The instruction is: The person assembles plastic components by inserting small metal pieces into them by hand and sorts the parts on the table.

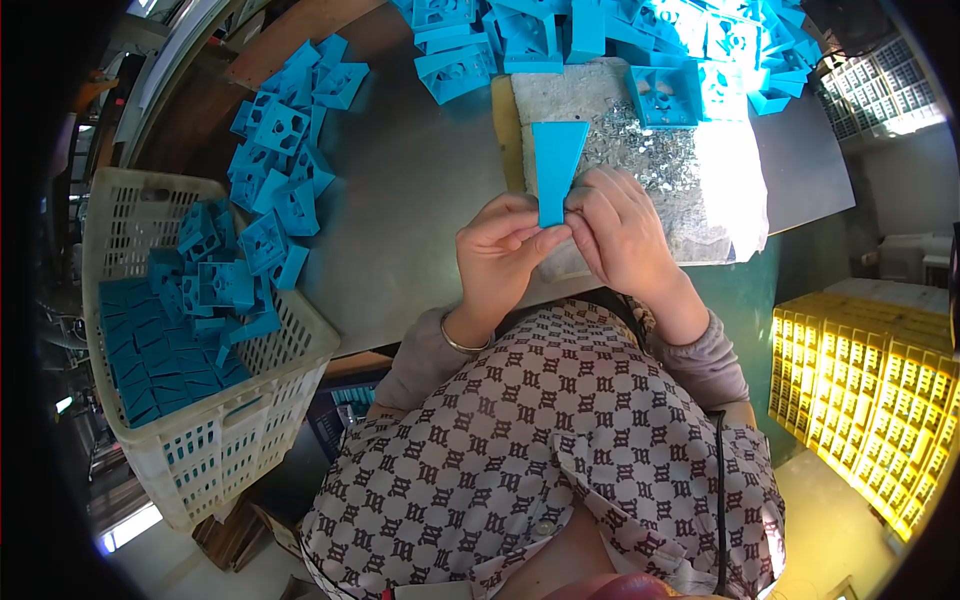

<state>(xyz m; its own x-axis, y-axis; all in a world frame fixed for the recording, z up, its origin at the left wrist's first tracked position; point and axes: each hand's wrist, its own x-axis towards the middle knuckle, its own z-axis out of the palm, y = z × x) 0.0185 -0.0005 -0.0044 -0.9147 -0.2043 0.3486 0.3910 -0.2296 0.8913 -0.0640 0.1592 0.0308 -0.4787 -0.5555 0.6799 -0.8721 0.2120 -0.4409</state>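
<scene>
A turquoise plastic piece point(558, 165), tapering toward its lower end, is held upright over the front edge of the table. My left hand point(505, 250) pinches its lower end between thumb and fingers. Against the right side of that end, my right hand point(620, 225) has its fingers closed together; whatever they pinch is hidden. Just beyond my hands, many small shiny metal bits point(655, 155) lie scattered on a worn, light-coloured cloth point(545, 100).
More turquoise pieces are heaped at the back point(535, 35) and along the table's left side point(280, 130). A white slatted crate point(240, 415) at the left holds several others. Yellow crates point(860, 390) stand at the right. The metal tabletop point(410, 200) stretches left of the cloth.
</scene>
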